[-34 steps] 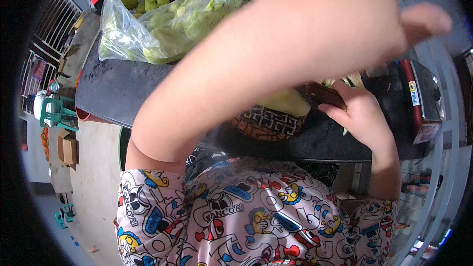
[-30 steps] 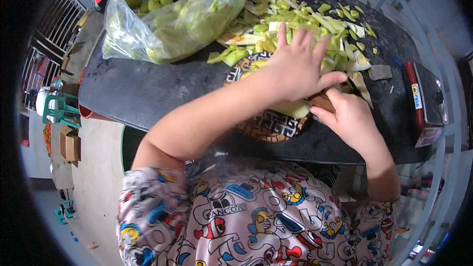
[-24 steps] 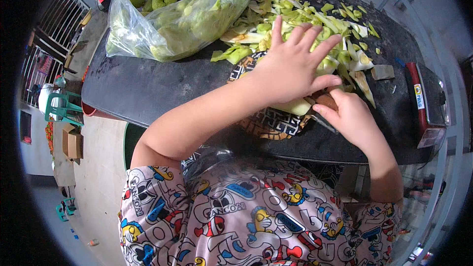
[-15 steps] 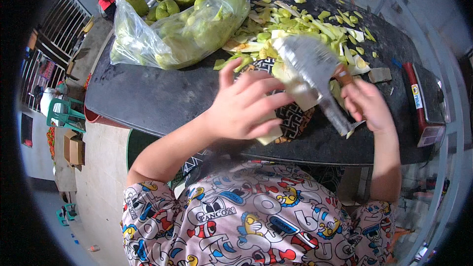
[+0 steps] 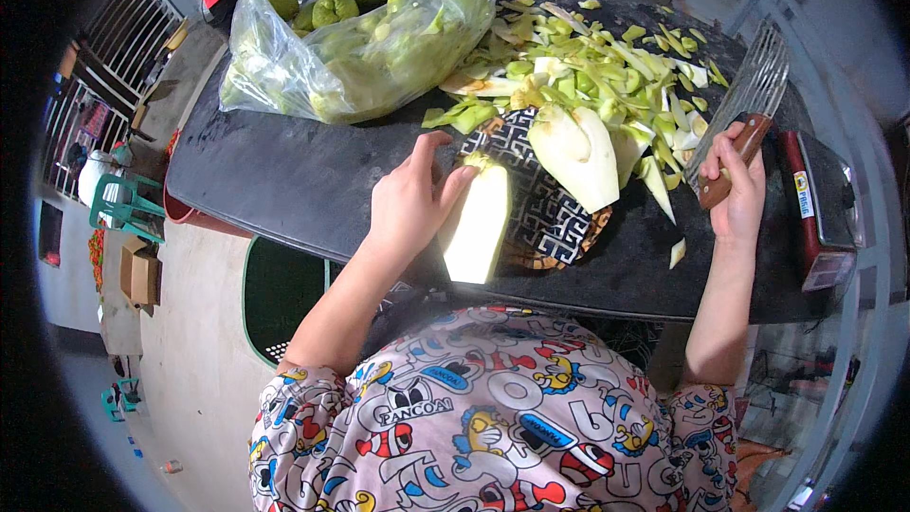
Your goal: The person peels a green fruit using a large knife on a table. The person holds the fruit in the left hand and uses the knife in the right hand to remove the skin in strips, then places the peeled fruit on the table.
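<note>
My left hand (image 5: 414, 192) is closed on the left side of a pale, peeled chayote piece (image 5: 480, 228), its thumb across the upper part. That piece has a straight-cut lower end and overlaps the near left of a round patterned board (image 5: 555, 218). My right hand (image 5: 737, 192) grips the wooden handle of a cleaver (image 5: 754, 85), whose broad blade is raised and tilted up to the right, beside the peelings. Another large peeled chayote piece (image 5: 575, 156) rests on the board, partly covering a further one (image 5: 630, 147) to its right.
A heap of green peelings (image 5: 607, 57) spreads over the far side of the black table (image 5: 284, 166). A clear plastic bag (image 5: 355, 85) of whole green chayotes stands at the far left. On the right lies a dark red, flat-topped device (image 5: 820, 204). A green bin (image 5: 275, 299) is below the near edge.
The cleaver has swung from over the board to the right, with its blade now upward. My left hand has shifted left and towards me, bringing the chayote piece into clearer view.
</note>
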Demonstrator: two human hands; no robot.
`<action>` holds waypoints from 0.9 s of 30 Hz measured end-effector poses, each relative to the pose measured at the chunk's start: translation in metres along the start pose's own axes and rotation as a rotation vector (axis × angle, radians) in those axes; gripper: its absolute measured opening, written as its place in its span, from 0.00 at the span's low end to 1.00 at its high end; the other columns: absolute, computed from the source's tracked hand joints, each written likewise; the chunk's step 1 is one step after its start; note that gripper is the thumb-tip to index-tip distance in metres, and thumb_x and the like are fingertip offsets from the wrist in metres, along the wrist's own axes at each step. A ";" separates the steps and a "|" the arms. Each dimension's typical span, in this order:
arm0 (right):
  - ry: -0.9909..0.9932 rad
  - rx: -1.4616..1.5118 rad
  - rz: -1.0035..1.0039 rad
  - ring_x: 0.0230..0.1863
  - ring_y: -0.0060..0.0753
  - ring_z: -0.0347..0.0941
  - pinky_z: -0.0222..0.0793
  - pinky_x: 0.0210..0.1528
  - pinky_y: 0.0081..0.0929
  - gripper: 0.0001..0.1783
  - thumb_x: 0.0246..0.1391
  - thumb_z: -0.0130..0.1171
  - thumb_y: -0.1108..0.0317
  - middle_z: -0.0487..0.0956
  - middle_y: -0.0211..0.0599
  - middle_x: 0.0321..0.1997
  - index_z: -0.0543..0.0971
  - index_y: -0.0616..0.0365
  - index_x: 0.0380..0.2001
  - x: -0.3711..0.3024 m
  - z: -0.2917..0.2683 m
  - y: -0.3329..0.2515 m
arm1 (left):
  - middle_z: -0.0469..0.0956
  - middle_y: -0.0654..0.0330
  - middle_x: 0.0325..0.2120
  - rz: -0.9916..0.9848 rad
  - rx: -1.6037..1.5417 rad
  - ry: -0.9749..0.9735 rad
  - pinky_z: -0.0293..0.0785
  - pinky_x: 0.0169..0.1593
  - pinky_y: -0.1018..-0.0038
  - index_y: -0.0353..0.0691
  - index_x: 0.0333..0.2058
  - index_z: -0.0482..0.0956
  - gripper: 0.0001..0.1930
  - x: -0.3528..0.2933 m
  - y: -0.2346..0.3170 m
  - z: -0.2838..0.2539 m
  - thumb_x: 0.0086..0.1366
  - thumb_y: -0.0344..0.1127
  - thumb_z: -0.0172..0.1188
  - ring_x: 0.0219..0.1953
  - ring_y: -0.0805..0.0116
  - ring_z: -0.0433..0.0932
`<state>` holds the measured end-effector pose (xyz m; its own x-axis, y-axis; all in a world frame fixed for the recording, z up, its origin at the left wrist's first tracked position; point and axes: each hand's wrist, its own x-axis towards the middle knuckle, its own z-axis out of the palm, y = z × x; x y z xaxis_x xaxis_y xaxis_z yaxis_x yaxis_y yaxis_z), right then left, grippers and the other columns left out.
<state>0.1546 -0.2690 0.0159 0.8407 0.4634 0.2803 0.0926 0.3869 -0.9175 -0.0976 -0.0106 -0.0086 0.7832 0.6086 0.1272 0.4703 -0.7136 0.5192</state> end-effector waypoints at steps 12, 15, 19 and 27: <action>0.002 -0.368 -0.255 0.37 0.14 0.67 0.63 0.42 0.15 0.11 0.55 0.58 0.74 0.74 0.26 0.35 0.72 0.61 0.42 -0.007 0.025 0.015 | 0.55 0.39 0.58 0.270 0.049 -0.142 0.63 0.60 0.60 0.33 0.62 0.45 0.52 -0.038 0.030 -0.012 0.39 0.33 0.66 0.59 0.41 0.59; -0.041 -0.402 -0.202 0.35 0.13 0.67 0.63 0.41 0.14 0.16 0.53 0.58 0.77 0.74 0.24 0.35 0.72 0.62 0.46 0.000 0.037 0.007 | 0.59 0.42 0.54 0.110 0.094 -0.200 0.64 0.59 0.61 0.34 0.62 0.45 0.52 -0.036 0.023 -0.010 0.40 0.33 0.66 0.56 0.43 0.63; -0.001 -0.470 -0.099 0.29 0.09 0.62 0.59 0.33 0.11 0.15 0.52 0.60 0.75 0.71 0.18 0.29 0.76 0.61 0.45 0.016 0.035 0.019 | 0.61 0.43 0.51 0.163 -0.019 -0.147 0.66 0.56 0.62 0.34 0.62 0.47 0.51 -0.029 0.017 -0.010 0.39 0.31 0.66 0.54 0.43 0.65; -0.324 -0.383 -0.032 0.34 0.12 0.70 0.66 0.39 0.16 0.15 0.47 0.65 0.74 0.77 0.23 0.33 0.78 0.62 0.41 0.009 0.088 -0.001 | 0.60 0.46 0.57 0.411 -0.244 -0.088 0.57 0.62 0.68 0.33 0.62 0.50 0.51 0.017 0.027 -0.020 0.36 0.28 0.65 0.60 0.51 0.61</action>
<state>0.1156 -0.1952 0.0446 0.6312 0.7033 0.3270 0.3557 0.1122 -0.9278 -0.0798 -0.0129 0.0245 0.9203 0.2547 0.2970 0.0141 -0.7802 0.6254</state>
